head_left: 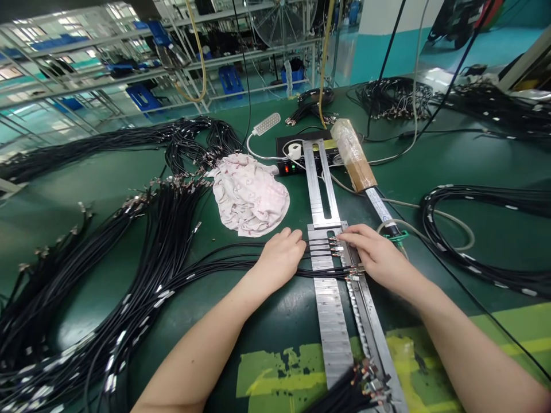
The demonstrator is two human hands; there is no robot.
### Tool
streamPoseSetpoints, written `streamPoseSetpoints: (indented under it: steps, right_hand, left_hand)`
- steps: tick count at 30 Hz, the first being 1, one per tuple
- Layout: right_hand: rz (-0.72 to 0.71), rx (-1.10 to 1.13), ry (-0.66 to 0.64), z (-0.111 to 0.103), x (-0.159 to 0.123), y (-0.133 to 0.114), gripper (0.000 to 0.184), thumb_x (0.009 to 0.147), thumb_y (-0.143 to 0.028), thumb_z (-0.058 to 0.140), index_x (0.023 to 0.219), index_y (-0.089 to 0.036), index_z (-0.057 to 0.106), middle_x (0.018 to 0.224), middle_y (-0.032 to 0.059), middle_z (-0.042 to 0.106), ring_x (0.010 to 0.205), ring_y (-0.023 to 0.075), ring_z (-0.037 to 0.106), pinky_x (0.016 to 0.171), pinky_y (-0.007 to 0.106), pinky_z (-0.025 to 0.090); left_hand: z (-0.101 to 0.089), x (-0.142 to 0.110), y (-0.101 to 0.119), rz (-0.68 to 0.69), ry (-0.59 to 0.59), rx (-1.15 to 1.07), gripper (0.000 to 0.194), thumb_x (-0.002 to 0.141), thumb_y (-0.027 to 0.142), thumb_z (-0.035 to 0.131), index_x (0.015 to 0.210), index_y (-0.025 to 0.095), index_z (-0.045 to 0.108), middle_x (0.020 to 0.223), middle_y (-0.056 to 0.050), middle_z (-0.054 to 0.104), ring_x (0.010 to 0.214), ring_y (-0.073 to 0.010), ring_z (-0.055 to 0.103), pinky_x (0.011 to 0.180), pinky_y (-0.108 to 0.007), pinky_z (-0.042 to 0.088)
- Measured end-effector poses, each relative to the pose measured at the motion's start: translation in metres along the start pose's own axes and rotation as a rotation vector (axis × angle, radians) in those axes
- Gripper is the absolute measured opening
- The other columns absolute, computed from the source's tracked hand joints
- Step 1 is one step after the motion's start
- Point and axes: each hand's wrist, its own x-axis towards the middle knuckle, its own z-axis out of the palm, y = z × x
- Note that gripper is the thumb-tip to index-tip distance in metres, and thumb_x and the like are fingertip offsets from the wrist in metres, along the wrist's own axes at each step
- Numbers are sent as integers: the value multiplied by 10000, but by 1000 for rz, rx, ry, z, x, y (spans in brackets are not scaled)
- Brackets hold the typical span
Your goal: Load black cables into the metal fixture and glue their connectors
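Several thin black cables (224,265) run from a large bundle at the left to a slotted metal fixture (329,310). My left hand (282,255) is closed around these cables, just left of the fixture. At the fixture's upper part, my right hand (374,252) has its fingers closed at the small metal connectors (336,246) on the cable ends. The fingertips touch the uppermost connector. Other connectors (355,272) sit grouped slightly lower, beside the right hand. At the fixture's near end lies another bundle of cables with metal ends (370,381).
A crumpled pink-white cloth (252,195) lies behind the left hand. Beyond the fixture stand a black control box (286,166) and a small lamp (267,123). A plastic-wrapped tube-like tool (353,155) leans right of it. Coiled cables (430,212) lie at the right.
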Motion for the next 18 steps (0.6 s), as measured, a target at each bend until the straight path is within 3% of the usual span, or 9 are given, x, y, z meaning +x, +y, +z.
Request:
streamPoseSetpoints:
  steps: [5,10,18]
  right_hand:
    - [5,-11,-1,1,0,-4,404,820,-60,355,1099,-214,603,1120,62,571,1014,167,586,892,337,503]
    - [-5,-48,-15,-2,-1,-6,400,796,-48,365,1039,-211,638,1078,65,585,975,172,601,858,336,519]
    - [49,-91,-15,-6,-2,-8,459,793,-37,350,1149,-210,581,1146,75,542,987,165,595,836,322,525]
  left_hand:
    - [3,5,2,-4,1,8,170,858,97,467,731,146,568,836,-56,531,830,-204,465,651,-301,400]
    - [-3,5,1,54,13,21,170,886,92,396,831,143,548,848,-60,537,814,-202,479,698,-317,408]
    - [-9,-3,3,-7,4,83,186,908,116,363,855,169,533,783,-53,533,779,-208,493,604,-289,387]
